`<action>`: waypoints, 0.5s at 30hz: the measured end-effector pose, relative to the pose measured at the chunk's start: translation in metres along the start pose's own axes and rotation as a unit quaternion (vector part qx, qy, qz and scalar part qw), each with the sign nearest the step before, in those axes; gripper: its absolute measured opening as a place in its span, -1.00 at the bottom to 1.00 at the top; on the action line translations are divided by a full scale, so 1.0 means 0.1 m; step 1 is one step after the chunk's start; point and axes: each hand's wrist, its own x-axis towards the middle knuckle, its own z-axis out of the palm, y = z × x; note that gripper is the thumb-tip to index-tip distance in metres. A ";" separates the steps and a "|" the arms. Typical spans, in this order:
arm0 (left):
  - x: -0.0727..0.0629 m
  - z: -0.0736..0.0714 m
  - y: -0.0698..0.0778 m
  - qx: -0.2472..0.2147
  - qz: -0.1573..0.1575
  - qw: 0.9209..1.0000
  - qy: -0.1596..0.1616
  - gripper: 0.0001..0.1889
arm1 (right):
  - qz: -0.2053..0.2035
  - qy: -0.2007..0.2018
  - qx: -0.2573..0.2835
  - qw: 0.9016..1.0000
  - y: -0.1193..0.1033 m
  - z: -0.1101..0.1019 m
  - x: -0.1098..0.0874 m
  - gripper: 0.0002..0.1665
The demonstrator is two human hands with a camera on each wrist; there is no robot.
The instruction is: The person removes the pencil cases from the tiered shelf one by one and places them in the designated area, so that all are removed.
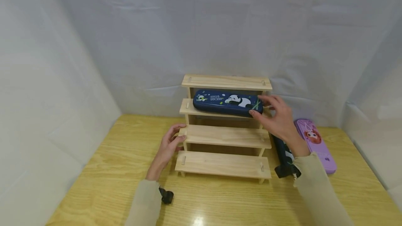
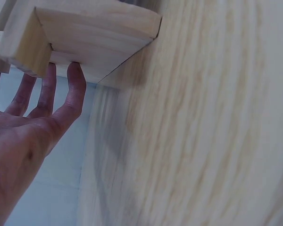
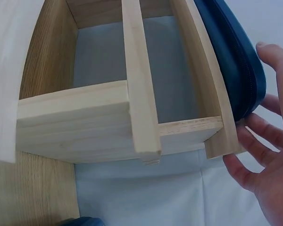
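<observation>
A four-tier wooden display rack (image 1: 224,163) stands on the table. On its second tier from the top lies a dark blue panda pencil case (image 1: 216,104). My right hand (image 1: 279,119) holds the right end of that case, thumb at the front corner and index finger at the back one. In the right wrist view, the case's rounded end (image 3: 243,80) lies between the thumb and the other fingers, which reach the shelf's end. My left hand (image 1: 168,145) grips the left end of the third tier. Its fingertips meet the rack's side board in the left wrist view.
Right of the rack, a purple pencil case (image 1: 321,149) with a cartoon girl lies on the table (image 1: 103,180). Beside it is another dark case (image 1: 281,149), partly hidden under my right forearm. White sheeting (image 1: 150,44) hangs behind the rack and along both sides.
</observation>
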 end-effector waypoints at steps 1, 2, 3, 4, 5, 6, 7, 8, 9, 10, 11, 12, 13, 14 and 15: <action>0.00 0.00 0.00 0.000 0.000 1.000 0.000 -0.57 | 0.006 -0.008 -0.003 1.000 -0.01 0.00 0.01 -0.26; 0.00 0.00 0.00 0.001 -0.001 1.000 0.001 -0.57 | 0.013 -0.017 -0.008 1.000 -0.02 0.00 0.02 -0.22; 0.00 0.00 0.00 0.001 -0.001 1.000 0.001 -0.57 | 0.022 -0.029 -0.015 0.999 -0.02 0.00 0.03 -0.18; 0.00 0.00 0.00 0.002 -0.002 1.000 0.001 -0.57 | 0.032 -0.042 -0.023 0.998 -0.03 0.00 0.04 -0.14; 0.00 0.00 0.01 0.001 -0.002 1.000 0.002 -0.57 | 0.040 -0.056 -0.033 0.997 -0.04 0.00 0.05 -0.10; 0.00 0.00 0.01 0.001 -0.002 1.000 0.002 -0.57 | 0.048 -0.070 -0.042 0.995 -0.04 -0.01 0.07 -0.06; 0.00 0.00 0.01 0.000 -0.003 1.000 0.002 -0.57 | 0.055 -0.084 -0.051 0.994 -0.05 -0.01 0.09 -0.03; 0.00 0.00 0.01 0.000 -0.004 1.000 0.002 -0.57 | 0.061 -0.099 -0.059 0.991 -0.06 -0.01 0.12 -0.01; 0.00 0.00 0.01 -0.001 -0.005 1.000 0.003 -0.57 | 0.067 -0.113 -0.065 0.989 -0.06 -0.01 0.13 0.01; 0.00 0.00 0.01 -0.001 -0.006 1.000 0.003 -0.57 | 0.073 -0.125 -0.069 0.987 -0.07 -0.02 0.15 0.02; 0.00 0.00 0.01 -0.002 -0.008 1.000 0.004 -0.57 | 0.080 -0.135 -0.072 0.985 -0.08 -0.02 0.17 0.01; 0.00 0.00 0.01 -0.001 -0.009 1.000 0.005 -0.57 | 0.089 -0.145 -0.071 0.983 -0.08 -0.02 0.19 0.01; 0.00 0.00 0.00 0.000 -0.011 1.000 0.006 -0.57 | 0.098 -0.153 -0.070 0.981 -0.09 -0.03 0.20 -0.01; 0.00 0.01 0.00 0.001 -0.012 1.000 0.007 -0.57 | 0.108 -0.158 -0.066 0.979 -0.09 -0.03 0.21 -0.02; 0.00 0.01 0.01 0.002 -0.012 1.000 0.007 -0.57 | 0.118 -0.161 -0.062 0.978 -0.09 -0.04 0.21 -0.04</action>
